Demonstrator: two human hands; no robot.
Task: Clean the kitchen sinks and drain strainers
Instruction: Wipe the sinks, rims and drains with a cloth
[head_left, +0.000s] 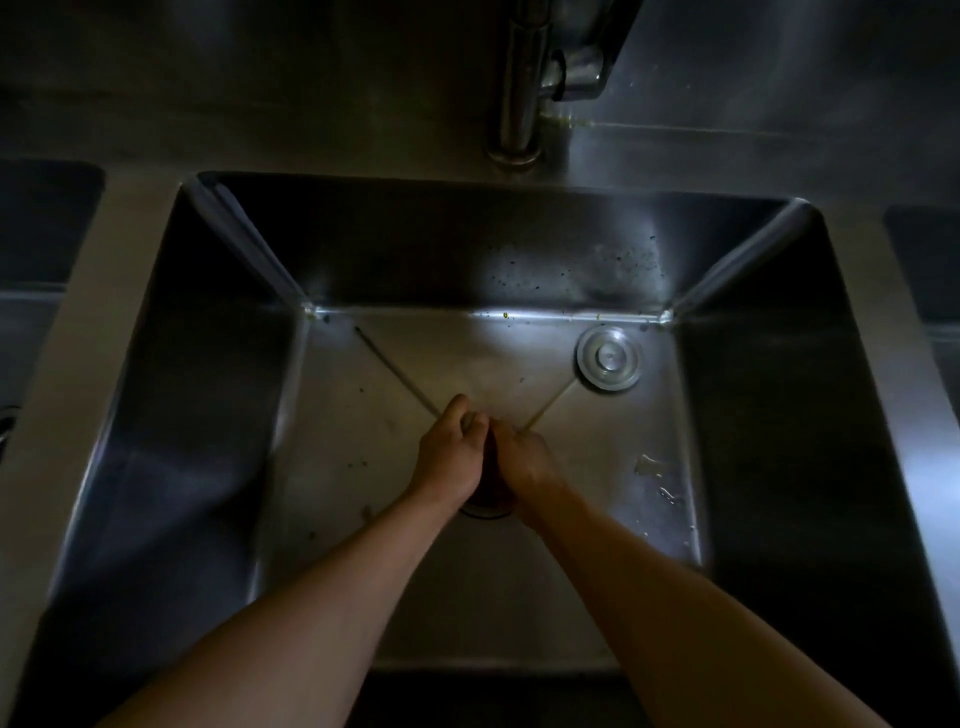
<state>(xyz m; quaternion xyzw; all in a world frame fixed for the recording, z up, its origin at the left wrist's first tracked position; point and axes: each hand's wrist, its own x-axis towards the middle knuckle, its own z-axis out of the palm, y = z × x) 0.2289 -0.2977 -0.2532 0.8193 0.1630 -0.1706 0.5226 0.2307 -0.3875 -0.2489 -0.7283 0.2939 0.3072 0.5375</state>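
Hands are meeting over the drain (487, 505) mid-sink (218, 395): I'm seeing my left hand (451, 453) and right hand (522, 457) curling together (what they're gripping, I cannot tell); the stopper (609, 356) is lying near the back wall.

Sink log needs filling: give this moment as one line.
hands: left, right together over drain, grip unclear | round lid on sink floor, far right | faucet off

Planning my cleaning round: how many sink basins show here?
3. The big middle sink, where both hands work at the drain; a dark basin cut off at the left edge; another basin cut off at the right edge.
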